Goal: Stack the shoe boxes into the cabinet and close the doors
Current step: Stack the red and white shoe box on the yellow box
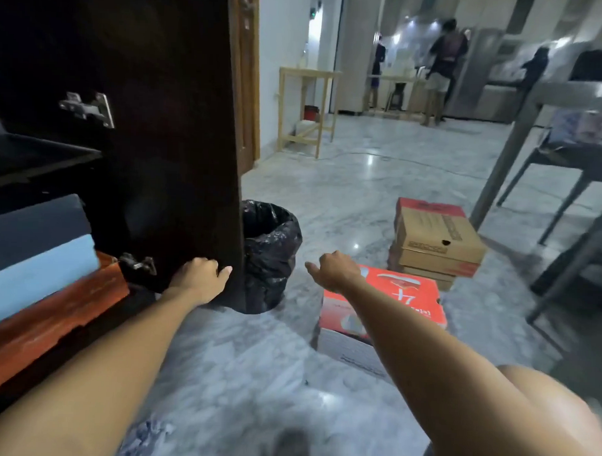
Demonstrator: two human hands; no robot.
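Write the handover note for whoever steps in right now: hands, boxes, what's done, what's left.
Left hand: fingers curled round the lower edge of the open dark cabinet door.
Right hand: loosely curled, holding nothing, over the red shoe box on the floor.
In the cabinet: three boxes stacked, dark box on top, light blue box in the middle, orange box at the bottom.
On the floor: the red shoe box, and behind it a stack of brown boxes.
A black-lined bin stands just behind the door.
Left: move the floor boxes into the cabinet, then close the doors.
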